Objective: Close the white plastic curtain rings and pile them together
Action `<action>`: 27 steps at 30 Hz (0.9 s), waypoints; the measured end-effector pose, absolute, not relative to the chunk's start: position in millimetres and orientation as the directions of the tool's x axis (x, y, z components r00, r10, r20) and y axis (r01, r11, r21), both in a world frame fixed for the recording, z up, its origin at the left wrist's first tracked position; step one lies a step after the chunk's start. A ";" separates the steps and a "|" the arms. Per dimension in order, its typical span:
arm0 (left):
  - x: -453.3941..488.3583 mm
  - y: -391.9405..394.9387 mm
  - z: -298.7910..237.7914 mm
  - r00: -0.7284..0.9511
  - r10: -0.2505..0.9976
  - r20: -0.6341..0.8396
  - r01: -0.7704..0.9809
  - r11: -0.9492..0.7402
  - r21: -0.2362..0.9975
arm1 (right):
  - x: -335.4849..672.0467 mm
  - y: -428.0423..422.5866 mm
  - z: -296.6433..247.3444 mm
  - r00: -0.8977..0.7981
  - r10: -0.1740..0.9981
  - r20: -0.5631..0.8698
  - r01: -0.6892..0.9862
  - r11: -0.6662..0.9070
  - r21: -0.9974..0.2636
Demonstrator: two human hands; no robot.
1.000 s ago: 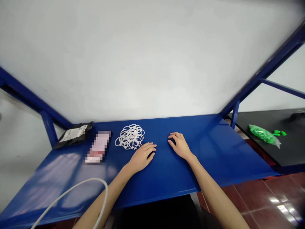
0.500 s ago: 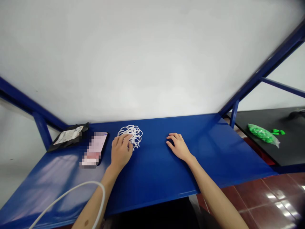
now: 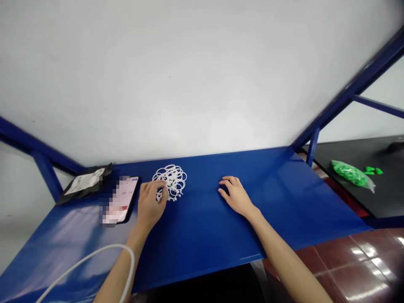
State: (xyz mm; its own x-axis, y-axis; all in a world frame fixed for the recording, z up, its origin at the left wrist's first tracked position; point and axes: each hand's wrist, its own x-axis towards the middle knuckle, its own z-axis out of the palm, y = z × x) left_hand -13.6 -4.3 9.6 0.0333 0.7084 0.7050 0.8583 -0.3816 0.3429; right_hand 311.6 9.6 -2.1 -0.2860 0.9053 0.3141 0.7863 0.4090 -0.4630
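Note:
A loose heap of thin white loops [image 3: 176, 173], with small knobs or ends at their near side, lies on the blue tabletop [image 3: 202, 235]. They look like looped plastic ties. At the heap's left edge is my left hand [image 3: 151, 203], its fingers bent and its thumb a little apart from them. Some loops show through that gap; I see none held. My right hand [image 3: 237, 197] rests on the tabletop well to the right of the heap, open, fingers loosely curved and nothing in them.
A phone [image 3: 124, 200] with a lit, partly blurred screen lies left of my left hand. Behind it sits a black package [image 3: 85, 183] with a white label. A white cable [image 3: 94, 249] arches over my left forearm. On the black table at right are a bag of green pieces [image 3: 352, 173] and loose ones.
My left hand has drawn left and slightly back from the heap, uncovering more loops, and its thumb and forefinger are closer together. My right hand stays in place. The view has shifted slightly.

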 end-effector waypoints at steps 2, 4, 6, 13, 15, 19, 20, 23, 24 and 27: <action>-1.9 -11.2 9.8 0.036 0.763 0.645 0.779 -0.426 0.460 | 304.1 4.9 0.7 -0.279 0.896 0.346 0.749 0.428 -0.505; 13.5 -19.5 8.4 0.077 0.862 0.501 0.674 -0.415 0.611 | 294.3 -2.1 5.6 -0.321 0.873 0.367 0.673 0.483 -0.560; 30.2 -27.1 6.0 0.148 0.940 0.307 0.530 -0.338 0.777 | 284.4 -9.8 10.9 -0.398 0.836 0.377 0.572 0.548 -0.610; 58.1 -36.1 -4.9 0.291 0.957 -0.006 0.230 -0.063 0.971 | 266.1 -21.0 10.1 -0.482 0.789 0.381 0.397 0.584 -0.708; 57.2 -36.2 -7.2 0.273 0.962 -0.007 0.251 -0.064 0.966 | 264.9 -20.8 7.8 -0.478 0.798 0.367 0.402 0.570 -0.716; 56.7 -37.6 -8.6 0.257 0.966 0.043 0.347 -0.133 0.928 | 263.9 -21.8 7.7 -0.489 0.799 0.349 0.412 0.565 -0.715; 57.2 -38.0 -8.2 0.255 0.965 0.062 0.369 -0.156 0.916 | 263.6 -22.2 8.0 -0.492 0.799 0.347 0.420 0.567 -0.709; 59.0 -38.6 -6.7 0.263 0.959 0.109 0.420 -0.215 0.881 | 262.8 -23.0 8.1 -0.504 0.792 0.346 0.455 0.583 -0.673; 59.2 -38.7 -6.4 0.269 0.956 0.115 0.435 -0.227 0.871 | 262.5 -23.2 7.8 -0.511 0.787 0.345 0.466 0.592 -0.658; 57.8 -39.5 -6.9 0.283 0.950 0.134 0.465 -0.258 0.847 | 261.4 -24.6 7.5 -0.545 0.772 0.328 0.488 0.610 -0.624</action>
State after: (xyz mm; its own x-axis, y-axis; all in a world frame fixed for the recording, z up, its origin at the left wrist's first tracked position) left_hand 57.8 -39.5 -6.9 0.2833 0.9497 0.1335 0.4650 -0.2578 0.8470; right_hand 261.4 -24.6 7.5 -0.5447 0.7718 0.3282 0.4882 0.6100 -0.6241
